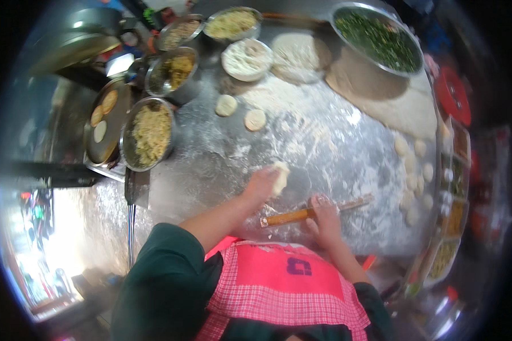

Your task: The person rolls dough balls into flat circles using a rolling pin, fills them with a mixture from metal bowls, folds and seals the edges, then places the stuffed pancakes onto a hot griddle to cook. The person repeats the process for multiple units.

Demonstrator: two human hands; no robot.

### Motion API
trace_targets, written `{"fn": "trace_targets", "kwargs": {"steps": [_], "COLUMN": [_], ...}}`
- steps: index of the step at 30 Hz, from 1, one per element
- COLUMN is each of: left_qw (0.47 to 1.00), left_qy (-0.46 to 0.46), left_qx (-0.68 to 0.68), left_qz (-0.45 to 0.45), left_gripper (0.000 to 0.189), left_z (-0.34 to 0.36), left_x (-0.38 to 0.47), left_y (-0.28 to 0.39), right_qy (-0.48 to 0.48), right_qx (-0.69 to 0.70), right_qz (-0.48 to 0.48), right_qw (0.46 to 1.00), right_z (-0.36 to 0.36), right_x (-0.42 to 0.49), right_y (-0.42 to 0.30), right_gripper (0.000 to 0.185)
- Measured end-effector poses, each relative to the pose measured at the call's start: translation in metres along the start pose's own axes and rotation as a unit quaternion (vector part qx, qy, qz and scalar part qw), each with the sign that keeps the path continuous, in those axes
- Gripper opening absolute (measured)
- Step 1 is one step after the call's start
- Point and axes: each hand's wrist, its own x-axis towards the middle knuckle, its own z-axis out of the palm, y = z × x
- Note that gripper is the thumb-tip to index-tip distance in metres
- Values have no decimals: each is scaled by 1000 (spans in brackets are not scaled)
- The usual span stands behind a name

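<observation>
My left hand [262, 185] is closed on a piece of pale dough [280, 179], which shows beyond my fingers over the floured metal worktop [222, 170]. To its right, my right hand [325, 217] rests on a wooden rolling pin [290, 216], which lies at a slant near the worktop's front edge; whether the fingers grip it or only lie on top cannot be told. Two flat round dough pieces [255, 120] lie farther back. Several small dough balls [411, 181] sit in a group at the right.
Metal bowls of shredded filling [151, 134] stand at the left, beside a round griddle [111, 140] with flatbreads. A bowl of flour [247, 59], a large dough sheet [384, 106] and a basin of chopped greens [375, 40] are at the back. Food trays [454, 217] line the right edge.
</observation>
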Motion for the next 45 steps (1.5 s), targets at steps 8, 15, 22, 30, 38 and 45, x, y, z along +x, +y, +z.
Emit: {"fn": "trace_targets", "kwargs": {"steps": [8, 15, 22, 30, 38, 45], "left_qw": [901, 991, 824, 665, 704, 682], "left_qy": [-152, -108, -189, -102, 67, -16], "left_qx": [-395, -67, -524, -740, -707, -730], "left_qz": [-96, -37, -107, -20, -23, 29], "left_gripper": [27, 33, 97, 75, 51, 59], "left_z": [-7, -81, -251, -430, -478, -477], "left_x": [-35, -5, 7, -8, 5, 33], "left_y": [121, 47, 27, -17, -51, -54], "right_qy": [8, -40, -94, 77, 156, 262], "right_qx": [868, 909, 890, 512, 27, 241], "right_qz": [142, 36, 101, 61, 110, 119], "right_qw": [475, 414, 435, 853, 981, 927], "right_z": [-51, -53, -19, 4, 28, 23], "right_x": [54, 111, 240, 425, 632, 710], "right_y": [-35, -138, -271, -330, -304, -269], "right_gripper": [82, 99, 92, 52, 63, 29]}}
